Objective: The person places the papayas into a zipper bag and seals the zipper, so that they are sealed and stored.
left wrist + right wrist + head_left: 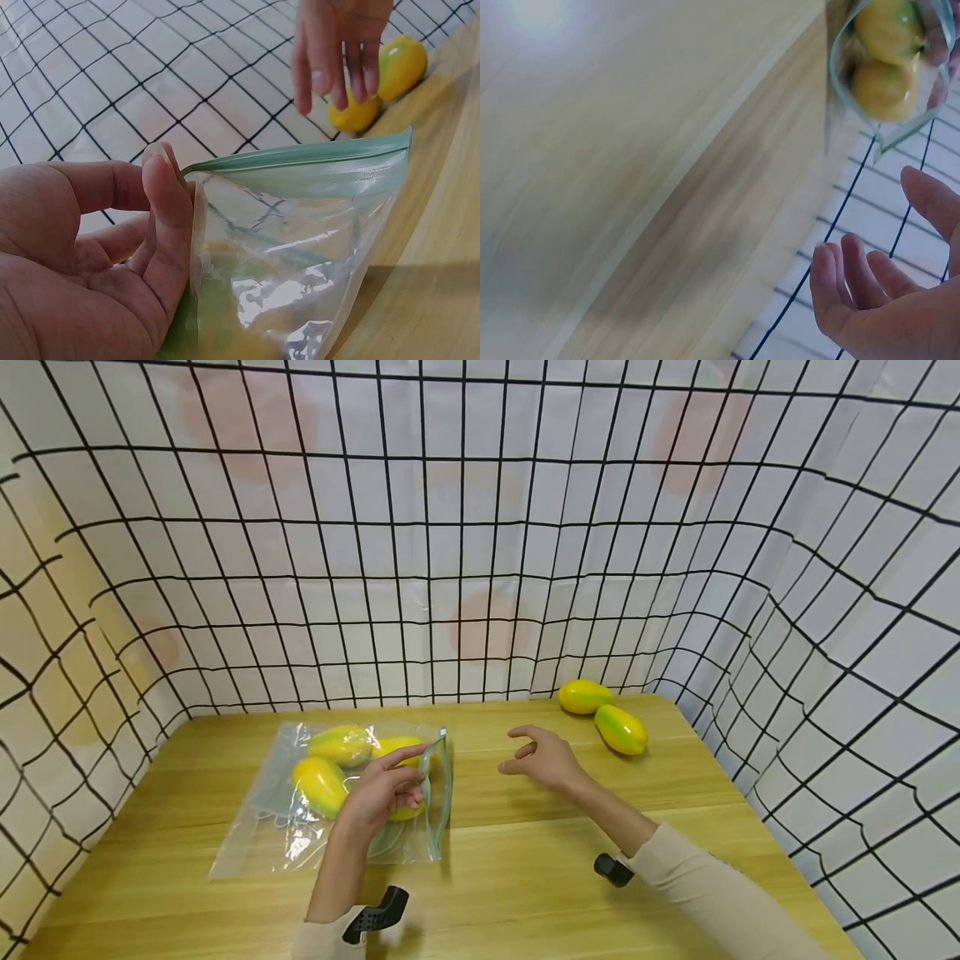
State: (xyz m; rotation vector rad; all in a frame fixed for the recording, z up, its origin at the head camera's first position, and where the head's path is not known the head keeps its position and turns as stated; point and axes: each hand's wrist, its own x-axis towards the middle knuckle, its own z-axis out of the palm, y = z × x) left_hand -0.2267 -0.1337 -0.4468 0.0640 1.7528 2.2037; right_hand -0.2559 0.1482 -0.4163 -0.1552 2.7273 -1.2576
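Note:
A clear zip bag [251,852] with a green zip strip lies on the table, its mouth standing open toward the right. Inside it are several yellow fruits [318,785] with green patches, shaped like papayas. My left hand [378,797] holds the bag by the edge of its mouth; in the left wrist view, fingers [169,195] meet the green strip [300,159]. To the right of the bag, my right hand [547,760] hovers over the table with loosely bent fingers and holds nothing. Two more such fruits, one behind [585,697] and one in front [621,730], lie beyond it.
The wooden table [525,893] is bounded at the back and sides by a black wire grid [462,577] with pale sheeting behind it. The two loose fruits lie close together near the table's back right corner. Each wrist wears a small black camera [613,870].

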